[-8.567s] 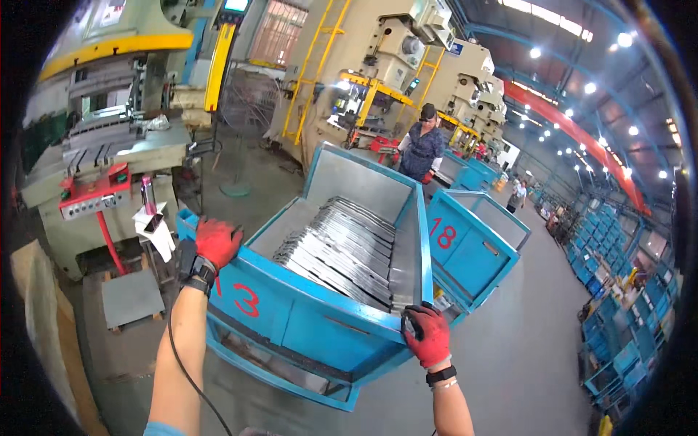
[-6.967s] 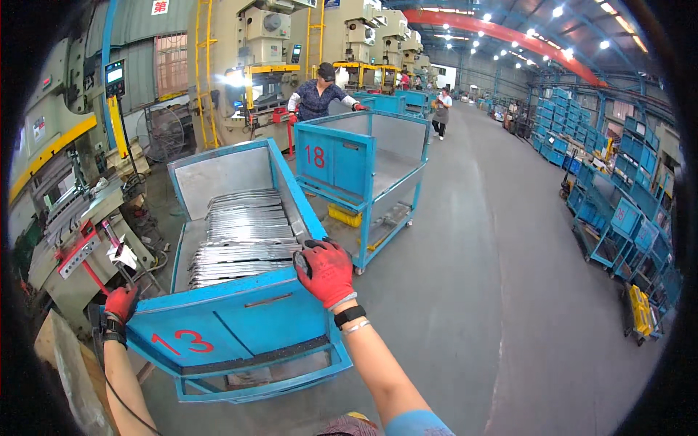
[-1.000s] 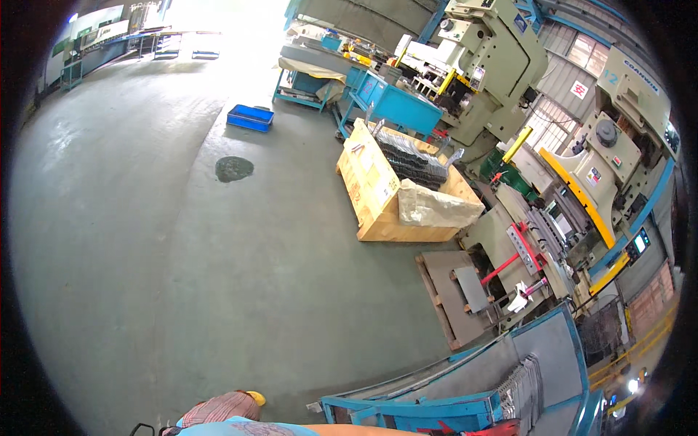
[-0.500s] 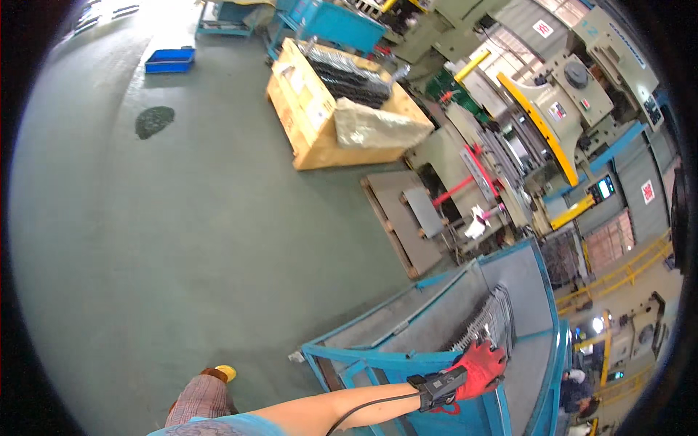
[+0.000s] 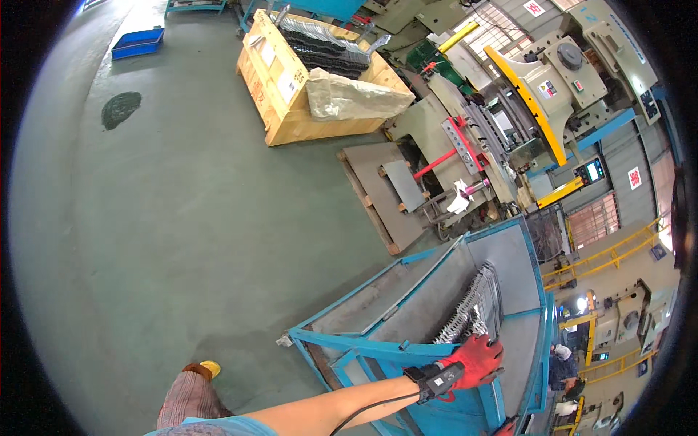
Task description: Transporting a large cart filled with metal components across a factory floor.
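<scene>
My left hand point(image 5: 476, 361), in a red glove with a dark device strapped at the wrist, reaches over the near side of a blue metal bin point(image 5: 378, 338). Its fingers are curled; what they hold, if anything, is hidden. Just beyond the fingertips, inside the bin, lies a row of shiny, ridged metal parts point(image 5: 465, 309) stacked close together. Only a sliver of my right hand point(image 5: 507, 429), also red-gloved, shows at the lower edge, beside the bin; its fingers cannot be made out.
A wooden crate point(image 5: 287, 120) of dark metal parts stands on the green floor, with a flat pallet point(image 5: 382, 196) nearer the bin. A press machine point(image 5: 560, 87) rises at the upper right. A blue tray point(image 5: 138, 45) lies far left. Another person point(image 5: 563, 370) is at the right.
The bin and surroundings have shifted up and left in view. My left hand's fingers look more curled, and a bit of my right glove has come in at the lower edge.
</scene>
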Tool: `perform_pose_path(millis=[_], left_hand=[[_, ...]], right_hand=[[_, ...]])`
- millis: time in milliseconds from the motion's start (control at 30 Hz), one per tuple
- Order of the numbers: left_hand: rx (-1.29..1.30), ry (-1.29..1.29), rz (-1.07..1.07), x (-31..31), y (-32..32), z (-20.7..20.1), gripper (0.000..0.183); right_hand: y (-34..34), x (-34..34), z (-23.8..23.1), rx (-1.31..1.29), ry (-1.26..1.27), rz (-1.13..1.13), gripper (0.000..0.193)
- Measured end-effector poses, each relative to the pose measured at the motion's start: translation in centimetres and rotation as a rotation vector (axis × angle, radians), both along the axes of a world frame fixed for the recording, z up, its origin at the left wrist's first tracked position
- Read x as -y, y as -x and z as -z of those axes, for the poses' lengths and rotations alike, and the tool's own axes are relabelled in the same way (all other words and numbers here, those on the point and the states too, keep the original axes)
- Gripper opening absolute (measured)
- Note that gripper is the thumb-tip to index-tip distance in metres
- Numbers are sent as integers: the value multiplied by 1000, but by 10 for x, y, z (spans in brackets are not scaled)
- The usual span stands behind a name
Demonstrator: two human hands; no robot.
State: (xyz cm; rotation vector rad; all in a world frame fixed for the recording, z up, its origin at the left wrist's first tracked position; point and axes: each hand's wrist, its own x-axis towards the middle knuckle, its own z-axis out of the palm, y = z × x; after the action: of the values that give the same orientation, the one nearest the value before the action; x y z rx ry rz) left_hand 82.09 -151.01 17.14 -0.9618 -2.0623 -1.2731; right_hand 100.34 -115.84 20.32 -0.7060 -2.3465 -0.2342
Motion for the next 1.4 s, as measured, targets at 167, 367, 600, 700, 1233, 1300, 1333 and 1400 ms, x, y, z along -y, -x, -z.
perform_pose_path(millis=[167, 367, 600, 700, 1233, 1300, 1333, 1400], left_hand=[[-86, -166, 73, -15, 13, 2, 59], [-115, -197, 42, -14, 20, -6, 55], [-121, -231, 19, -41, 36, -10, 49], [-138, -251, 31, -52, 43, -21, 48], [1, -164, 6, -105, 141, -38, 48], [-31, -162, -19, -110, 162, -35, 51], [-47, -156, -18, -113, 172, -32, 51], [-27, -147, -54, -115, 190, -28, 52]], right_hand=[[-2, -60, 20, -75, -411, 64, 46], [17, -43, 15, -358, 106, -8, 41], [42, -43, 0, -446, 110, -28, 40], [48, -65, -4, -400, 40, 0, 41], [175, -155, 1, -278, -130, -31, 35], [199, -162, 9, -408, -193, -95, 34], [210, -160, 14, -424, -188, -93, 34], [235, -139, 12, -421, -208, -71, 33]])
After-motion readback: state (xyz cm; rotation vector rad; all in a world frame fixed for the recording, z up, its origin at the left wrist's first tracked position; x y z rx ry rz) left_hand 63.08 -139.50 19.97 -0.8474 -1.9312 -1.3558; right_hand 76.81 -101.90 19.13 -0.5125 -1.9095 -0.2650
